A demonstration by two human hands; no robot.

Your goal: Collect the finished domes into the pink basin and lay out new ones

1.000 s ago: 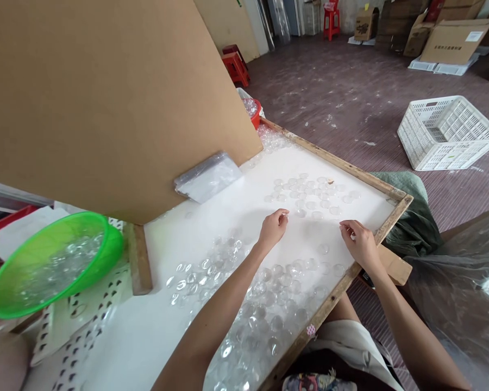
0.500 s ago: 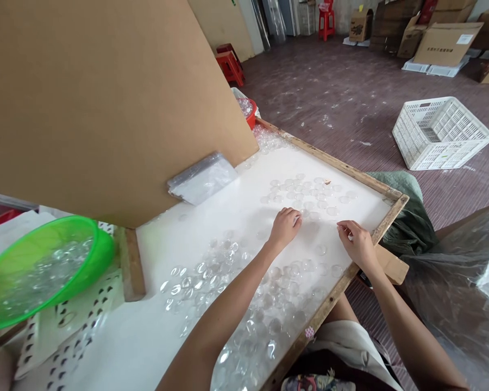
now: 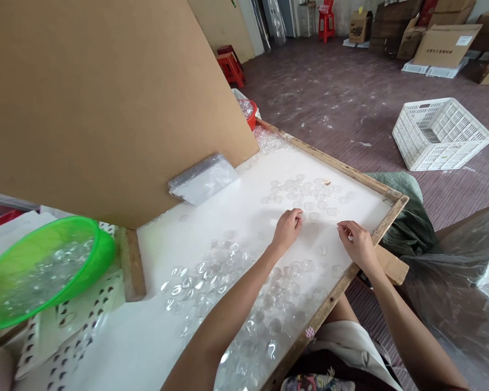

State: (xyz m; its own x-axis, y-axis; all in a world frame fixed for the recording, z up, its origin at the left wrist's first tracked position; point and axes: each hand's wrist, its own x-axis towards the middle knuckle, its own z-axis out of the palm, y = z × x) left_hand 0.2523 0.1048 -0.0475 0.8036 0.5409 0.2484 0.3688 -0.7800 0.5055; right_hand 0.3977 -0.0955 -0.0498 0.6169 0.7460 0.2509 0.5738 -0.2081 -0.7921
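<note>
Clear round plastic pieces (image 3: 308, 206) lie in a loose group on the white tabletop (image 3: 179, 233), just beyond my hands. My left hand (image 3: 287, 229) is at the near side of this group, fingers bent and drawn together; whatever its fingertips hold is too small to make out. By the wooden edge, my right hand (image 3: 355, 241) has thumb and forefinger pinched, and I cannot make out what is between them. A larger heap of similar clear pieces (image 3: 275, 326) spreads beneath and beside my left forearm.
A tall brown board (image 3: 106, 108) stands at the left, with a stack of clear plastic bags (image 3: 204, 179) against it. A green basin (image 3: 98, 260) holds more clear pieces. Wooden strips (image 3: 342, 168) border the table. A white crate (image 3: 444, 136) sits on the floor.
My left hand has shifted slightly right and toward me, with its fingertips drawn a little off the nearest pieces. The right hand stays almost where it was.
</note>
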